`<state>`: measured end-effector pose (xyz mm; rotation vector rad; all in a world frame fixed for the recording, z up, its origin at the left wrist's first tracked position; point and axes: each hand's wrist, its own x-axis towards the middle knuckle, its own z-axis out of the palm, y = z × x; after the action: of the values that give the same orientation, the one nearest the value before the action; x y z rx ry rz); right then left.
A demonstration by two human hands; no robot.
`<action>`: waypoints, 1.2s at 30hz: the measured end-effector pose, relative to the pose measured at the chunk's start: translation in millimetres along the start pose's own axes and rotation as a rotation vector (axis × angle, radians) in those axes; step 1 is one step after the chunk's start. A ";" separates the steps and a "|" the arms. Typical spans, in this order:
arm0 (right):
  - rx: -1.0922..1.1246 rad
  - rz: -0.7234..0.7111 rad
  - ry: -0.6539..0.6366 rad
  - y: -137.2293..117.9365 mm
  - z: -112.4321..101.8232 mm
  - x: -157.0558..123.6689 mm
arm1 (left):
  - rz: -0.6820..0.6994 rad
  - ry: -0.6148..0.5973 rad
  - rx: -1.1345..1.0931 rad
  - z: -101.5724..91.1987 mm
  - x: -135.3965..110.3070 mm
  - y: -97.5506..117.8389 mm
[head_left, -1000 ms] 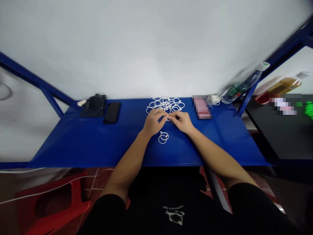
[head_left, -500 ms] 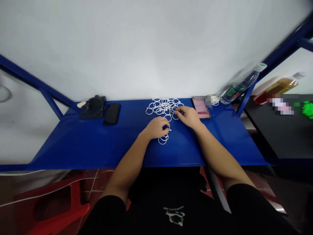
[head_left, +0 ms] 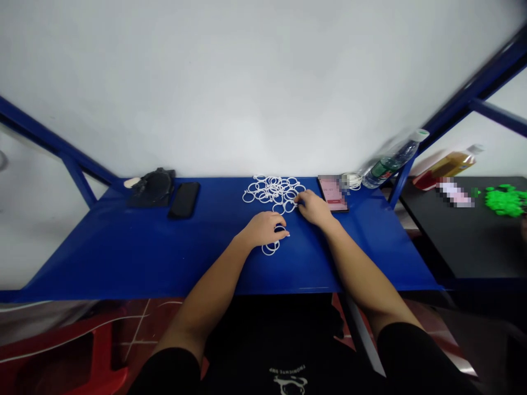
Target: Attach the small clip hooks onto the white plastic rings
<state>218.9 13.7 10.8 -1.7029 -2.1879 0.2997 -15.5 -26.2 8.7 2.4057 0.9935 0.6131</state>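
Resting palm-down on the blue table [head_left: 123, 247] just nearer than the pile of white rings [head_left: 272, 191], the left hand [head_left: 263, 229] curls its fingers over a small linked cluster of thin rings [head_left: 270, 248], while the right hand [head_left: 315, 208] touches that pile's right edge, fingers drawn narrow, grip unclear.

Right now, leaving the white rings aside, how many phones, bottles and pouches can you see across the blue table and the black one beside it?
Phones: 2, a black phone and a pink-screened phone
Bottles: 2, a clear bottle and an amber bottle
Black pouch: 1
Total: 5
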 end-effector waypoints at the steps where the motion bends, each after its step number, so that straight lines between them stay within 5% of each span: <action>1: -0.005 -0.001 -0.034 -2.1 0.2 -0.5 | -0.017 -0.010 -0.006 0.2 0.0 1.3; 8: 0.010 -0.018 -0.132 -7.7 -3.3 -1.8 | -0.167 0.020 -0.010 -5.1 1.9 4.9; 14: 0.103 -0.281 -0.213 2.0 2.0 -0.9 | -0.183 0.185 0.057 -0.5 3.8 -3.4; 28: 0.462 -0.451 0.172 -29.8 14.6 -12.4 | -0.162 0.430 0.023 0.6 3.5 -8.4; 36: 0.560 -0.440 0.199 -27.3 18.1 -10.3 | -0.092 0.435 0.025 -0.8 4.0 -7.6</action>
<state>189.6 -2.3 3.0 -0.8921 -2.0081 0.5340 -17.4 -18.3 5.9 2.2785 1.2807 1.1260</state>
